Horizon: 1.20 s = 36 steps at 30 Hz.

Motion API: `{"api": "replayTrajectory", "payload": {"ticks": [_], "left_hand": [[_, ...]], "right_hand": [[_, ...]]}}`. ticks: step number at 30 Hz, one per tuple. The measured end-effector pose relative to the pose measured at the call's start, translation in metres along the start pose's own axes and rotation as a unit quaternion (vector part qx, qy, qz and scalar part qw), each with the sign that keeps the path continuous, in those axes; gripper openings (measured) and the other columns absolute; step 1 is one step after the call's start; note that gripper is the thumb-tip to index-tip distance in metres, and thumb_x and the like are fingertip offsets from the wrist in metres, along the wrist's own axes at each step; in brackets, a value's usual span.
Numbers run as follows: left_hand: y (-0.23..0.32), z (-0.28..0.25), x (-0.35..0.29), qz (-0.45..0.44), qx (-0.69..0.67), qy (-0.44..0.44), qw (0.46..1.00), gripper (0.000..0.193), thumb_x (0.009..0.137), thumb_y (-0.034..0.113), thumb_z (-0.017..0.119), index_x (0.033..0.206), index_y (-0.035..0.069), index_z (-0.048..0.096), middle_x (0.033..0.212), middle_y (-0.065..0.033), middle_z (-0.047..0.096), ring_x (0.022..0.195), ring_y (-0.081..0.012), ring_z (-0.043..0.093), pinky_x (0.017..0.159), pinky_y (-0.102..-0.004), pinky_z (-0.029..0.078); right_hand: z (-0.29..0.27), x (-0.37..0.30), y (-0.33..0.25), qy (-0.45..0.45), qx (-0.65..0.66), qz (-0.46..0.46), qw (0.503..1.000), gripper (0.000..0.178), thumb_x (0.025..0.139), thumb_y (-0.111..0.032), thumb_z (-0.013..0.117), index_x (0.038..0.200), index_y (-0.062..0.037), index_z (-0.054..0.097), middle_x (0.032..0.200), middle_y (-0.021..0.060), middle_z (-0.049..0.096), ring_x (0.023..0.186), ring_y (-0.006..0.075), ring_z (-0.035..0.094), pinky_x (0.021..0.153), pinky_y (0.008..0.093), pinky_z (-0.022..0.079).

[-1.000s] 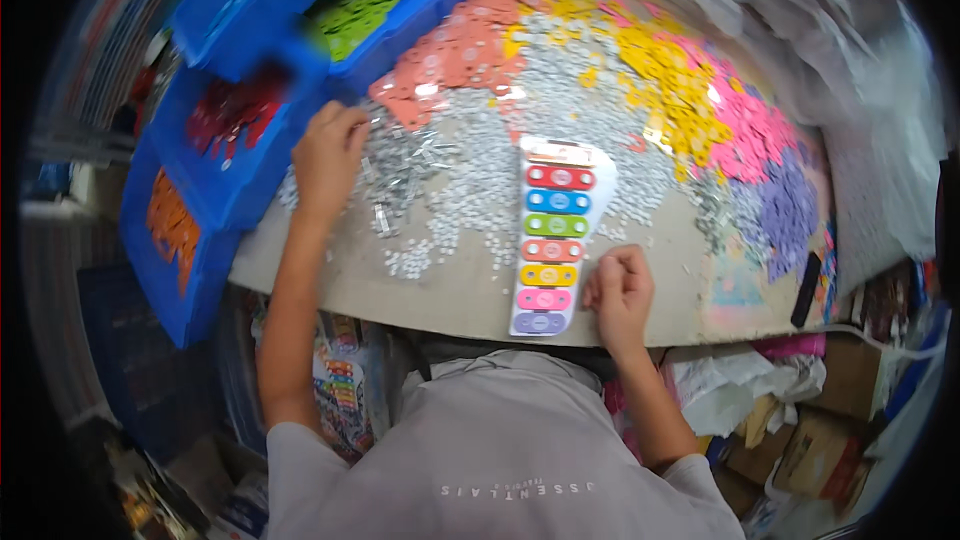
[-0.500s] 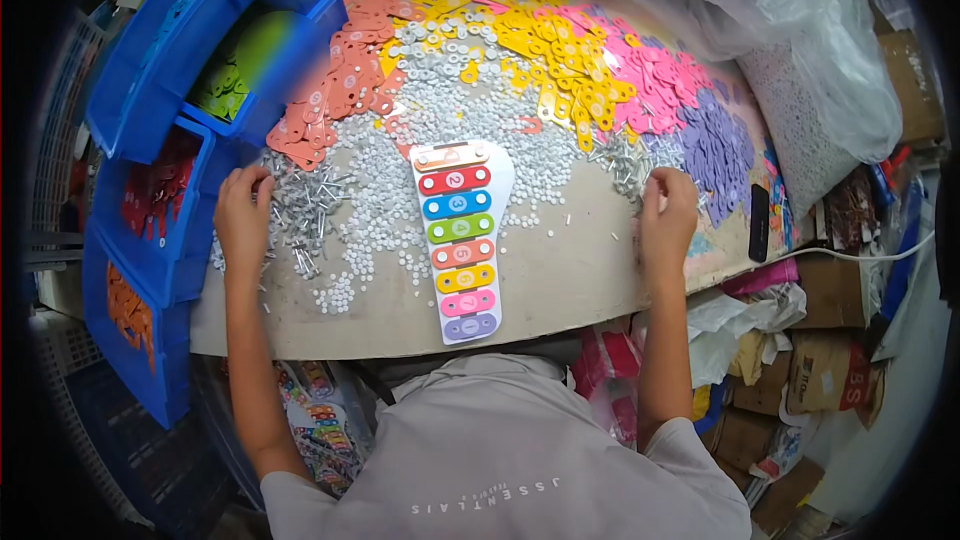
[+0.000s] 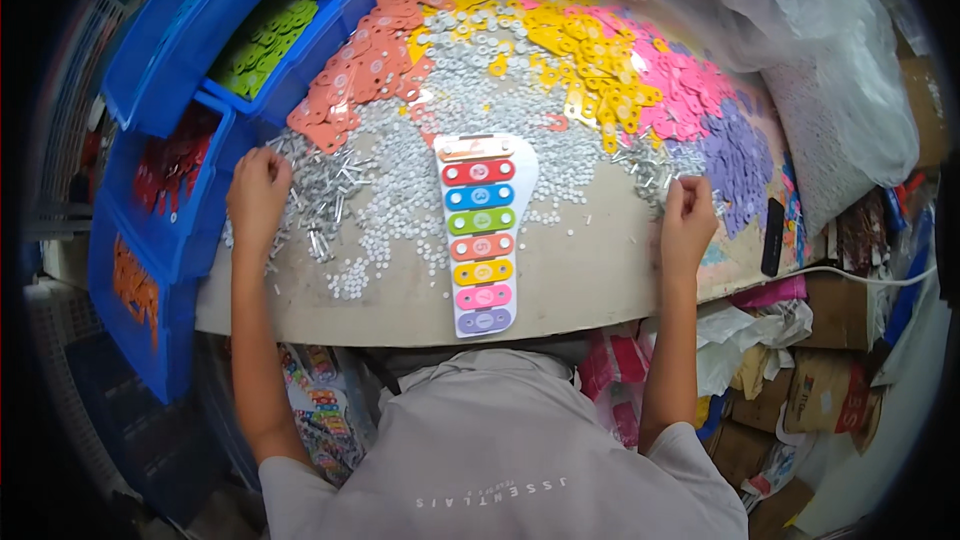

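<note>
Since half a second ago both hands have spread further from the xylophone [image 3: 476, 232]. The left hand [image 3: 257, 193], curled, rests on metal pins [image 3: 325, 202] at 9 o'clock of it; the right hand [image 3: 687, 219], fingers bunched, touches pins at 3 o'clock. The xylophone lies mid-counter [image 3: 590, 280] between them, untouched.

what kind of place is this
Probably a small toy assembly workbench: a half-built toy xylophone lies on the table, heaps of loose coloured bars and small metal pins surround it, with blue parts bins alongside.
</note>
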State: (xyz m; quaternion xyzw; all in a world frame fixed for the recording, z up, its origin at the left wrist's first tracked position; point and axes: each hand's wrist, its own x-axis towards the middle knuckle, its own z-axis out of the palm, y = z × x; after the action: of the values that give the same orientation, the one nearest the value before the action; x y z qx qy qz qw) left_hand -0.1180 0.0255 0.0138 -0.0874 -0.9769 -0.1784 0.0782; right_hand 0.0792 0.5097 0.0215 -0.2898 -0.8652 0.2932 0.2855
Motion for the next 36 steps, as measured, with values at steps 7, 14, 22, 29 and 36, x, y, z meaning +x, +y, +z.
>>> {"api": "replayTrajectory", "payload": {"ticks": [7, 14, 22, 29, 36], "left_hand": [[0.033, -0.007, -0.003, -0.052, -0.111, 0.032, 0.992, 0.011, 0.091, 0.014, 0.064, 0.089, 0.003, 0.065, 0.079, -0.0115, 0.066, 0.074, -0.0235, 0.064, 0.068, -0.0367, 0.05], [0.107, -0.031, -0.056, -0.077, -0.552, -0.206, 0.804, 0.006, 0.09, 0.005, 0.07, 0.095, 0.001, 0.069, 0.081, -0.0009, 0.069, 0.068, -0.0058, 0.06, 0.06, -0.0209, 0.045], [0.129, 0.005, -0.101, -0.149, -0.652, -0.405, 0.623, 0.015, 0.093, 0.006, 0.069, 0.105, -0.003, 0.068, 0.083, -0.0073, 0.072, 0.063, -0.004, 0.059, 0.052, -0.0181, 0.041], [0.139, 0.011, -0.107, -0.163, -0.645, -0.388, 0.638, 0.011, 0.092, 0.006, 0.07, 0.1, -0.002, 0.069, 0.081, -0.0041, 0.07, 0.061, -0.0024, 0.056, 0.051, -0.0171, 0.039], [0.147, 0.011, -0.109, -0.057, -0.458, -0.341, 0.819, 0.062, 0.09, 0.021, 0.076, 0.136, -0.004, 0.042, 0.07, -0.0024, 0.064, 0.061, -0.0046, 0.056, 0.054, -0.0237, 0.042]], "right_hand": [[-0.004, -0.077, -0.091, -0.363, 0.33, 0.175, 0.853, 0.01, 0.097, -0.011, 0.062, 0.09, -0.0072, 0.056, 0.067, -0.0115, 0.042, 0.06, -0.0013, 0.035, 0.054, 0.0197, 0.025], [0.012, -0.098, -0.114, -0.465, 0.369, 0.249, 0.765, 0.011, 0.097, -0.013, 0.061, 0.09, -0.0069, 0.056, 0.063, -0.0115, 0.043, 0.058, -0.0008, 0.036, 0.053, 0.0201, 0.025], [0.014, -0.099, -0.114, -0.461, 0.344, 0.26, 0.776, 0.012, 0.098, -0.013, 0.06, 0.089, -0.0066, 0.055, 0.061, -0.0107, 0.044, 0.055, 0.0002, 0.035, 0.051, 0.0211, 0.025], [0.016, -0.098, -0.109, -0.476, 0.341, 0.263, 0.767, 0.012, 0.097, -0.013, 0.061, 0.089, -0.0068, 0.056, 0.062, -0.01, 0.046, 0.056, 0.0001, 0.038, 0.051, 0.0208, 0.027], [0.019, -0.092, -0.108, -0.489, 0.304, 0.245, 0.78, 0.016, 0.098, -0.016, 0.065, 0.099, -0.0075, 0.052, 0.058, -0.0076, 0.049, 0.05, -0.0007, 0.037, 0.046, 0.0205, 0.022]]}}
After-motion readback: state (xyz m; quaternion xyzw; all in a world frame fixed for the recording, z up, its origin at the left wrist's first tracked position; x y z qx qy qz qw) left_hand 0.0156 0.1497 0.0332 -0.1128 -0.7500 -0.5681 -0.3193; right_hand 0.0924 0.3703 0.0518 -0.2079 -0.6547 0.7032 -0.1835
